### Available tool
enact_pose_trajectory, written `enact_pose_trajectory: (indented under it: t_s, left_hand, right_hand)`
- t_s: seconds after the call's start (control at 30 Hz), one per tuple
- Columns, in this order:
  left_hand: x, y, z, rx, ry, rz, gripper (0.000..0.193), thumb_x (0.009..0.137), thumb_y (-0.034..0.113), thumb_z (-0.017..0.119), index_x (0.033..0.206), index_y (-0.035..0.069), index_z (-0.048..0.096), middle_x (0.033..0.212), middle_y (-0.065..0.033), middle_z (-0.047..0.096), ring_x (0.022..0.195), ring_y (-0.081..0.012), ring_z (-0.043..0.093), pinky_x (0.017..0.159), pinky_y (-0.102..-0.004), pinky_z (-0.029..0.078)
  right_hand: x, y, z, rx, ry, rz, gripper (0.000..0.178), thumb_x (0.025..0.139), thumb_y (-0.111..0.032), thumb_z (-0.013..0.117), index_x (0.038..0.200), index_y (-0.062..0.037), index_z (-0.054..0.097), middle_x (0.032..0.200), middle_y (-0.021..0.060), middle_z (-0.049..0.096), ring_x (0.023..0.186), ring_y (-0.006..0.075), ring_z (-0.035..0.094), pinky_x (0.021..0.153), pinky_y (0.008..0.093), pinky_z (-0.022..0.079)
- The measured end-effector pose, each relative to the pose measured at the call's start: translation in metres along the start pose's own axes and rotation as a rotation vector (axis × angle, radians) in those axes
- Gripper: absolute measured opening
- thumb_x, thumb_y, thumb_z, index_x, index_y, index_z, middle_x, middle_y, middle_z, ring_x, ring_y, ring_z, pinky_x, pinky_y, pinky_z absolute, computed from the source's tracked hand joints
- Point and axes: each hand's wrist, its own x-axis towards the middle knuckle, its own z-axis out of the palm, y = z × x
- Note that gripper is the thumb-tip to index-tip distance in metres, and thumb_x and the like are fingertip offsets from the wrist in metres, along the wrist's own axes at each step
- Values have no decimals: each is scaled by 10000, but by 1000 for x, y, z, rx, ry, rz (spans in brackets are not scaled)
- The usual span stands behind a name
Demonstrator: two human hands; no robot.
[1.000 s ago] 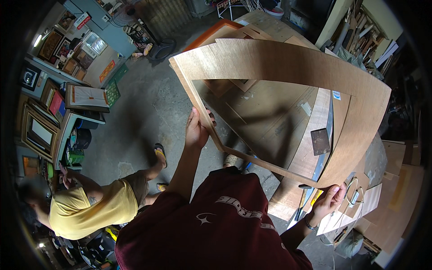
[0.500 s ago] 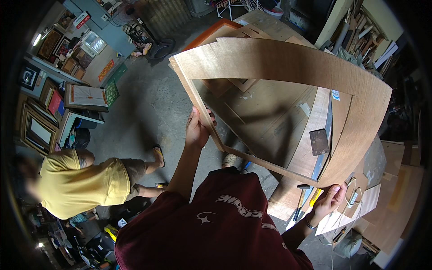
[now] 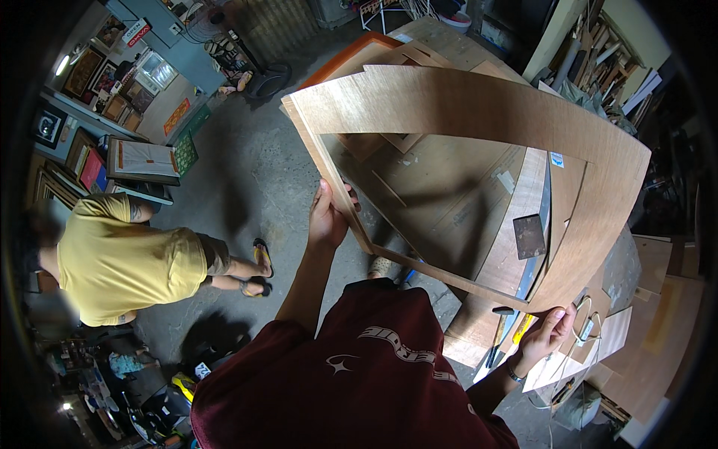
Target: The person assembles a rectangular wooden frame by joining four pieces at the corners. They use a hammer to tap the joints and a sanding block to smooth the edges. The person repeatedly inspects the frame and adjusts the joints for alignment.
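Note:
A large rectangular wooden frame [image 3: 479, 101] with wide, pale plywood sides is held up above the workbench, tilted. My left hand [image 3: 329, 217] is wrapped round its left side piece, thumb on the near face and fingertips showing inside the opening. At the near right corner, my right hand [image 3: 547, 334] pinches the frame's edge between thumb and fingers. Through the opening I see the bench top and a dark rectangular block [image 3: 529, 236]. Below the frame's near edge, close to my right hand, lie a hammer [image 3: 499, 333] and a yellow-handled tool [image 3: 523, 328].
The workbench [image 3: 441, 194] carries boards and an orange-brown frame [image 3: 348, 56] at its far end. Plywood sheets [image 3: 658, 329] lean on the right. A person in a yellow shirt [image 3: 134, 258] stands at left, near stacked picture frames [image 3: 142, 159]. A fan [image 3: 262, 75] stands farther back.
The person in the yellow shirt has shifted and brought their feet closer together. My hands and the wooden frame have hardly moved; the frame's far side sits very slightly lower.

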Motion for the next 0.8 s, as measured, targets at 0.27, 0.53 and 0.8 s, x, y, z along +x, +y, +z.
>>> enact_pose_trajectory:
  t_s: [0.27, 0.53, 0.8]
  left_hand:
    - [-3, -2, -1, 9, 14, -8, 394, 1073, 466, 382, 1123, 110, 544, 937, -1, 602, 842, -173, 548, 742, -354, 462]
    - [-1, -3, -8, 0, 53, -29, 405, 1067, 463, 411, 1145, 96, 565, 947, -38, 630, 834, -193, 593, 751, -371, 494]
    - [2, -16, 0, 354, 155, -81, 360, 1078, 375, 446, 1183, 61, 587, 1016, -83, 678, 819, -188, 647, 698, -338, 531]
  right_hand:
    - [1, 0, -1, -30, 4, -12, 288, 1074, -212, 506, 1207, 39, 556, 1051, 69, 628, 976, 108, 567, 899, 265, 451]
    - [0, 0, 5, -100, 45, -13, 271, 1074, -199, 505, 1198, 33, 571, 1035, 50, 633, 933, 90, 570, 856, 247, 463]
    - [7, 61, 30, -286, -17, 308, 218, 1068, -190, 522, 1103, -13, 643, 750, -57, 533, 663, 37, 457, 582, 215, 389]
